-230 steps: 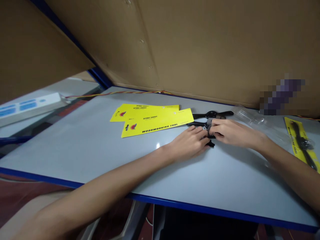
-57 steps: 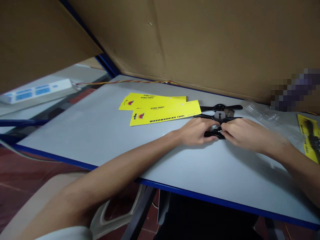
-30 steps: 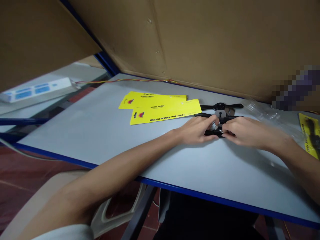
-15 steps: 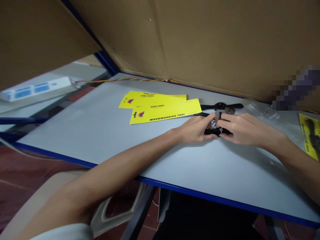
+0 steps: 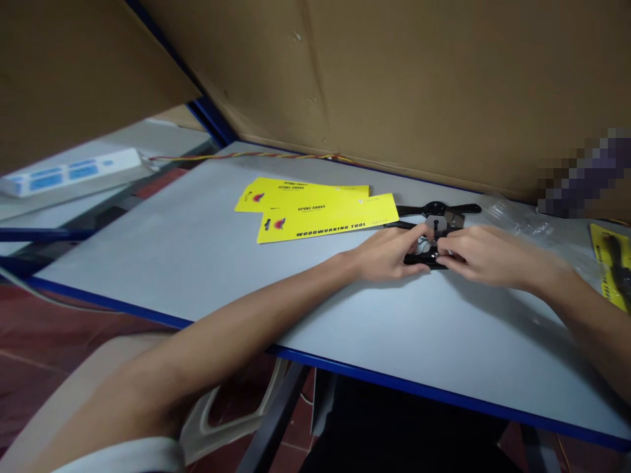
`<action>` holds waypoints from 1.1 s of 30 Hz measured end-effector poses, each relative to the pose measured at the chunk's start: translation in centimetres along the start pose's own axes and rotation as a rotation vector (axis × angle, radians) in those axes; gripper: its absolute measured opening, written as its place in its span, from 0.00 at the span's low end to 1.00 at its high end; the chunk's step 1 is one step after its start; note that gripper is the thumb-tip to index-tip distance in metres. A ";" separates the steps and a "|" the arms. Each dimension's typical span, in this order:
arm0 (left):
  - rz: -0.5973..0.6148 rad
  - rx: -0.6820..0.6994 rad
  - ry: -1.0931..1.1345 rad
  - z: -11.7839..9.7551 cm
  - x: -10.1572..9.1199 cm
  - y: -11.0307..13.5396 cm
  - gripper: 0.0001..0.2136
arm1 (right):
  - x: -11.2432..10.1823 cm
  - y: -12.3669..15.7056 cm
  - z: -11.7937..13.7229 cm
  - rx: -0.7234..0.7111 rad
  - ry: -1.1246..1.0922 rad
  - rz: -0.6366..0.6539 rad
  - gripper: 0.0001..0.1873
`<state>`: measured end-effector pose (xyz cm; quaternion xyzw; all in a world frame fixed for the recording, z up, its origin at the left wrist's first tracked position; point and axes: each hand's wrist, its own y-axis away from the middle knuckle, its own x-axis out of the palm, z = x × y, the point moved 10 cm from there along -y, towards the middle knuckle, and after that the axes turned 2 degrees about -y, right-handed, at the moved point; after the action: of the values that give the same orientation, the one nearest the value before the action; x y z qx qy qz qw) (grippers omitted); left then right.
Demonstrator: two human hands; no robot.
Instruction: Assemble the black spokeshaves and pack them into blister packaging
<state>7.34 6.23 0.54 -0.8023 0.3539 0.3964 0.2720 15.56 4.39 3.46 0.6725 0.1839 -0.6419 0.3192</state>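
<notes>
My left hand (image 5: 389,253) and my right hand (image 5: 476,255) meet over a black spokeshave (image 5: 424,259) lying on the grey table (image 5: 197,249). Both hands have their fingers curled and pinching at the middle of the tool, where a small metal blade plate and screw show between the fingertips. A second black spokeshave (image 5: 438,210) lies just behind them, untouched. Two yellow packaging cards (image 5: 325,213) printed "SPOKE SHAVE" and "WOODWORKING TOOL" lie left of the tools.
Cardboard panels (image 5: 419,85) wall the back and left. Clear plastic bags (image 5: 522,223) lie at the right, beside a packed spokeshave on a yellow card (image 5: 611,266). A twisted red-yellow wire (image 5: 246,156) runs along the back edge. A white power strip (image 5: 69,174) sits far left.
My right fingers lifted briefly toward the tool's middle, then settled back into a pinch on it. The left hand stayed on the tool. The view barely shifted.
</notes>
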 end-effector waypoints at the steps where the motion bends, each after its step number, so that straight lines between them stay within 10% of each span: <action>1: -0.003 0.003 0.002 0.0 0.0 0.0 0.21 | 0.2 0.0 0.0 0.001 0.013 0.018 0.13; 12: -0.022 0.052 0.021 -0.3 -0.3 0.1 0.16 | -0.7 -1.0 2.0 -0.095 0.253 -0.253 0.12; 23: -0.009 0.048 0.061 -0.2 -0.3 0.1 0.23 | 0.7 0.3 0.7 -0.029 0.020 0.033 0.13; 33: -0.039 0.091 0.086 -0.6 -0.5 0.1 0.16 | -1.1 -0.7 0.8 0.038 0.175 -0.140 0.16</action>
<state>7.28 5.96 1.28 -0.8122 0.3673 0.3394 0.3004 14.37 4.51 4.45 0.7174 0.2455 -0.6049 0.2434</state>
